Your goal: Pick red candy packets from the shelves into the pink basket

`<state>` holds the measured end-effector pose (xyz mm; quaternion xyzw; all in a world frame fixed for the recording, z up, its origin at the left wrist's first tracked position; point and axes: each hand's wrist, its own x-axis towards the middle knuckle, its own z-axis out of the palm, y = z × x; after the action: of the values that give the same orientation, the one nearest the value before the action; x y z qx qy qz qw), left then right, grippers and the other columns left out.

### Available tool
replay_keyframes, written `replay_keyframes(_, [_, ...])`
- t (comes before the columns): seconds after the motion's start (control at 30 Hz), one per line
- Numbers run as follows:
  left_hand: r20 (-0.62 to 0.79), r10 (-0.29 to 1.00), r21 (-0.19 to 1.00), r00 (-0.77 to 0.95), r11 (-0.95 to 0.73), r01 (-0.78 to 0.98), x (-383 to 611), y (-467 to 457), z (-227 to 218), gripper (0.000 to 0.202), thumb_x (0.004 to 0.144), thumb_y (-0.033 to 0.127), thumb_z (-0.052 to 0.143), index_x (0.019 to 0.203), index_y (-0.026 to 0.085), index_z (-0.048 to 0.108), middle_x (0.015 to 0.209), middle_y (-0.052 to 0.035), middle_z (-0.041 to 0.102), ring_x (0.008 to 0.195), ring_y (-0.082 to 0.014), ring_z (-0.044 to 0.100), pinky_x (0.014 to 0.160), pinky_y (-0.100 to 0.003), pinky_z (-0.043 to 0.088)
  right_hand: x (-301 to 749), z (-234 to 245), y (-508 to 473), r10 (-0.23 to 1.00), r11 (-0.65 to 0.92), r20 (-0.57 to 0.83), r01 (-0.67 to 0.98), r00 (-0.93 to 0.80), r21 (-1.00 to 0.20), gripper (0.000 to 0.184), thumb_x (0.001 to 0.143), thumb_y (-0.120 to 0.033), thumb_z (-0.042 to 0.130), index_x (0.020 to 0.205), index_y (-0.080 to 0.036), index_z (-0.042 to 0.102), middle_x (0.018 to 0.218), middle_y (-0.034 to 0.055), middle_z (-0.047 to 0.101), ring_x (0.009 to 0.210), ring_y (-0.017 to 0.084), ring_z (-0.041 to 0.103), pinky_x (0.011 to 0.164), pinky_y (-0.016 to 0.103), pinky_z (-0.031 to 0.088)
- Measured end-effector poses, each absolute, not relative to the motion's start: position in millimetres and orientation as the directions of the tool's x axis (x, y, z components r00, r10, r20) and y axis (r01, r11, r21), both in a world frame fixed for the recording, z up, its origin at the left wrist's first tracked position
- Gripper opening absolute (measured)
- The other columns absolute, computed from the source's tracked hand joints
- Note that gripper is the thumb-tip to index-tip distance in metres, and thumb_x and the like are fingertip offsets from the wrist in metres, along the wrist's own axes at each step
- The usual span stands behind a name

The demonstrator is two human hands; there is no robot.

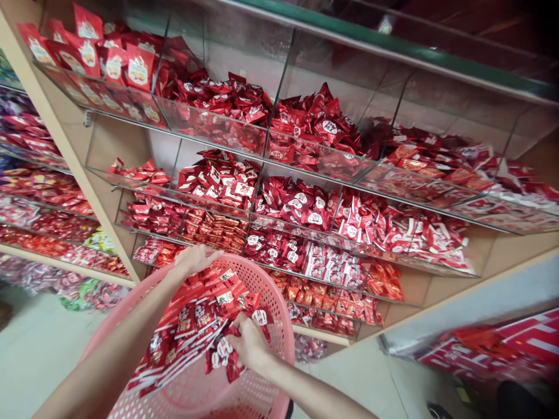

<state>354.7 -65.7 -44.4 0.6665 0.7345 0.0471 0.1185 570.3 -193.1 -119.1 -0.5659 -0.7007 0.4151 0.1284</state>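
Observation:
My left hand (194, 259) curls over the far rim of a pink perforated plastic basket (279, 308), which tilts toward me. My right hand (251, 343) grips a bunch of small red-and-white sachets (222, 352) just inside the basket. Long overlapping rows of similar red sachets (187, 326) lie across the basket's opening, hiding most of its inside. The basket's lower part shows below them, with my forearms crossing its near side.
Just past the basket stands a wooden shelf unit (117, 145) with glass-divided bins (305, 163) full of red packets. More shelves of colourful packets (39, 198) stand to the left. Pale tile floor (39, 355) lies below, and red-and-white boxes (493, 349) sit at lower right.

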Motion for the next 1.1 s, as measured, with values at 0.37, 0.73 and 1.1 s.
replay_keyframes(0.37, [-0.121, 0.990, 0.191, -0.074, 0.097, 0.977, 353.1, -64.7, -44.1, 0.068, 0.075, 0.070, 0.024, 0.096, 0.024, 0.068, 0.091, -0.0119, 0.070, 0.091, -0.0300, 0.063, 0.075, -0.035, 0.046, 556.8, -95.4, -187.1, 0.884, 0.376, -0.227, 0.910, -0.408, -0.172, 0.044, 0.084, -0.016, 0.044, 0.127, -0.008, 0.038, 0.085, 0.0174, 0.067, 0.083, 0.032, 0.064, 0.069, 0.041, 0.049])
replay_keyframes(0.73, [-0.091, 0.995, 0.195, -0.040, 0.057, 0.979, 351.6, -61.6, -46.6, 0.066, 0.077, 0.069, 0.022, 0.083, 0.022, 0.068, 0.085, -0.0111, 0.071, 0.086, -0.0280, 0.064, 0.072, -0.033, 0.046, 564.3, -85.1, -172.1, 0.915, 0.363, -0.103, 0.908, -0.389, -0.209, 0.039, 0.086, -0.034, 0.043, 0.118, -0.011, 0.043, 0.081, 0.0185, 0.067, 0.078, 0.031, 0.064, 0.067, 0.040, 0.046])
replay_keyframes(1.1, [-0.107, 0.992, 0.177, -0.072, 0.090, 0.980, 346.1, -58.1, -52.2, 0.068, 0.075, 0.072, 0.021, 0.089, 0.025, 0.068, 0.086, -0.0110, 0.070, 0.086, -0.0295, 0.064, 0.071, -0.035, 0.047, 583.9, -59.8, -10.3, 0.971, 0.173, 0.239, 0.674, 0.005, -0.719, 0.027, 0.079, -0.027, 0.053, 0.104, -0.019, 0.045, 0.096, 0.0048, 0.063, 0.076, 0.013, 0.061, 0.065, 0.022, 0.042])
